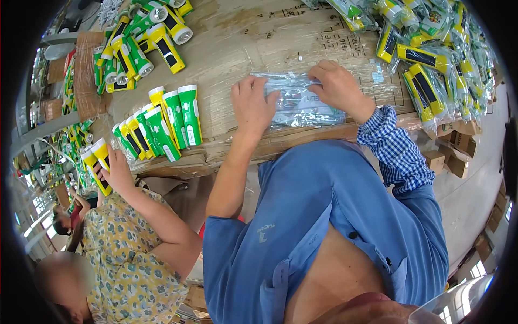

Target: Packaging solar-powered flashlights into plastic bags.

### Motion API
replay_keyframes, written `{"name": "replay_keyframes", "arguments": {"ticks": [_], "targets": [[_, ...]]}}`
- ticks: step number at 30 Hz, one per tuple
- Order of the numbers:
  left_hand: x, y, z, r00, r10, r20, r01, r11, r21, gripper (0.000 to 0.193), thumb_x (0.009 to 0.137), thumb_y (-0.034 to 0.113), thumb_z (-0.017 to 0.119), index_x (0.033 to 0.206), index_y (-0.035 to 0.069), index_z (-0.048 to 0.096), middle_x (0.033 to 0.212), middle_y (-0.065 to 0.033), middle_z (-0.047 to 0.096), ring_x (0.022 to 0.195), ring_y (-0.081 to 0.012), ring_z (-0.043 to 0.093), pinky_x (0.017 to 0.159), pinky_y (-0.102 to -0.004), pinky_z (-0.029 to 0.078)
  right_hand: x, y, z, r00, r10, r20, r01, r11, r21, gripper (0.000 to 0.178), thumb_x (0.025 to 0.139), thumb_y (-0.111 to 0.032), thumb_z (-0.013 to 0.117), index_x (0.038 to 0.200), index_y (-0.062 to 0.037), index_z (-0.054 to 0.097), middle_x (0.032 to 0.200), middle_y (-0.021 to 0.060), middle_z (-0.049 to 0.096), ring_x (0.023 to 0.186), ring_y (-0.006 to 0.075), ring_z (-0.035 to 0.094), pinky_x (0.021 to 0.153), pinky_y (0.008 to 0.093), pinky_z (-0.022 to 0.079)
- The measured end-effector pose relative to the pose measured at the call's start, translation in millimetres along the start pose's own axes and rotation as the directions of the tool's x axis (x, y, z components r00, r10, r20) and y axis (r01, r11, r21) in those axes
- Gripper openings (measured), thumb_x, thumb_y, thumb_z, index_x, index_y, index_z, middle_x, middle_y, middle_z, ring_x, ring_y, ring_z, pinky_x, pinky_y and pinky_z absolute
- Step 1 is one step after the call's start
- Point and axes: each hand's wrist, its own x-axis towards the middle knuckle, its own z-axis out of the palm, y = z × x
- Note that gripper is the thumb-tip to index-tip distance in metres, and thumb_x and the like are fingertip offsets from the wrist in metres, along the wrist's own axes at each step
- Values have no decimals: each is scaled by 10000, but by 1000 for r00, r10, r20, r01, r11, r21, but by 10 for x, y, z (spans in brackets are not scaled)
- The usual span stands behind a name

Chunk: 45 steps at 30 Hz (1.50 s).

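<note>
Clear plastic bags (302, 110) between left hand (252, 107) and right hand (336, 86), both hands half-curled, touching them, grip unclear

A person's left hand (253, 108) is at 12 o'clock from the centre of the view, back facing up. Its fingers (246, 85) are bent, and its thumb (273, 98) points toward 1 o'clock, with a gap between thumb and forefinger. The left forearm (229, 175) is bare and slants from the elbow toward 1 o'clock. The right hand (339, 89) is between 1 and 2 o'clock, apart from the left, back also up, knuckles bent and fingertips aimed toward 9 o'clock. The right wrist (364, 110) is bare; the right forearm (396, 148), covered by a sleeve, slants toward 11 o'clock.
</note>
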Motion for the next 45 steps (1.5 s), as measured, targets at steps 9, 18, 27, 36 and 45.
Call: {"name": "replay_keyframes", "arguments": {"ticks": [9,18,27,36,45], "targets": [[210,117,101,975,165,148,-146,981,-127,212,768,177,772,954,107,699,996,-71,660,1009,-324,580,877,-467,435,105,-86,118,998,-57,-5,57,998,34,145,762,-98,711,878,-63,631,869,143,635,896,351,648,781,452,532],[239,-50,96,950,309,47,-312,949,53,81,801,179,705,825,105,679,839,-96,648,851,-306,622,784,-468,439,192,-100,328,992,85,91,-106,958,265,328,761,-43,639,1086,-18,601,870,253,682,839,448,674,735,541,528],[292,13,92,918,381,-109,-383,924,11,90,780,102,734,862,108,695,876,-58,635,898,-284,590,866,-459,428,122,-40,254,974,204,99,-224,929,295,350,795,-59,625,1139,-9,585,867,255,690,837,456,679,725,529,526],[307,180,168,907,420,-7,-414,890,-190,110,769,34,725,864,64,678,888,-105,642,891,-334,580,837,-448,454,105,-59,250,979,193,62,-203,933,297,344,787,-62,633,1120,2,579,829,262,670,810,464,669,696,539,513],[409,67,457,846,531,-51,-533,842,-76,59,832,119,679,822,65,657,841,-135,602,815,-370,556,744,-484,468,141,181,444,975,209,82,-218,968,122,334,793,-133,647,1101,-8,619,968,236,698,922,429,691,811,513,547]]}}
